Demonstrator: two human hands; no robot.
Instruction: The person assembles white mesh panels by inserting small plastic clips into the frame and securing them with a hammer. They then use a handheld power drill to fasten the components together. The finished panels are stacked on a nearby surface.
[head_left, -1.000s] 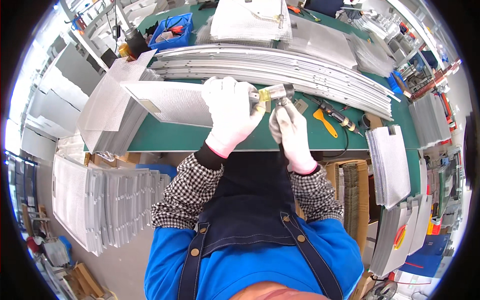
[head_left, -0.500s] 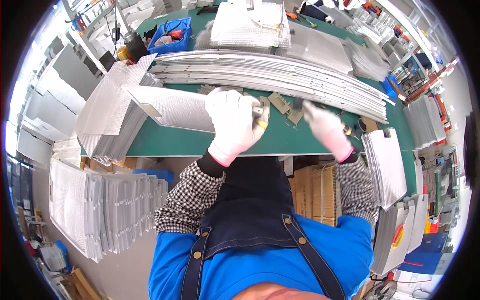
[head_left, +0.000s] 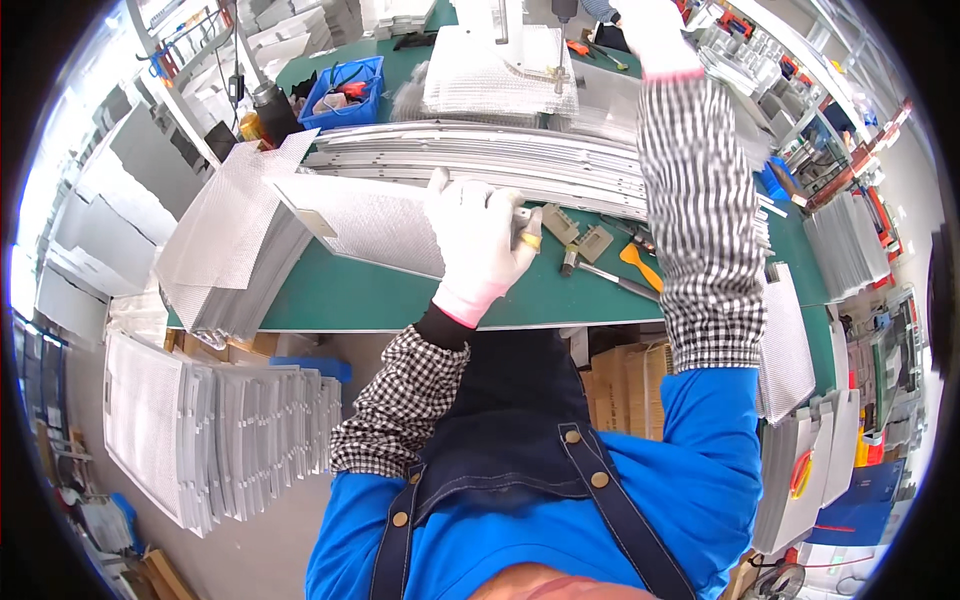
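Note:
My left hand (head_left: 480, 240), in a white glove, is closed round the right end of a thin silver mesh panel (head_left: 375, 222), tilted above the green table. A small metal piece with a yellowish part shows at its thumb; the fingers hide most of it. My right hand (head_left: 655, 40), also gloved, reaches far over the table to the top edge of the picture, where its fingers are washed out and partly cut off. Between the arms lie a hammer (head_left: 612, 279), a yellow-handled tool (head_left: 640, 266) and two beige blocks (head_left: 594, 243).
Long silver profiles (head_left: 470, 150) lie across the table behind my left hand. Stacked mesh sheets (head_left: 235, 225) stand at the left, more panels (head_left: 785, 340) at the right. A blue bin (head_left: 345, 85) and a machine stand with mesh sheets (head_left: 490, 85) are at the back.
My right hand has swung from above the table's middle forward to the far edge. The hammer now lies in plain sight. My left hand and the panel have shifted slightly right.

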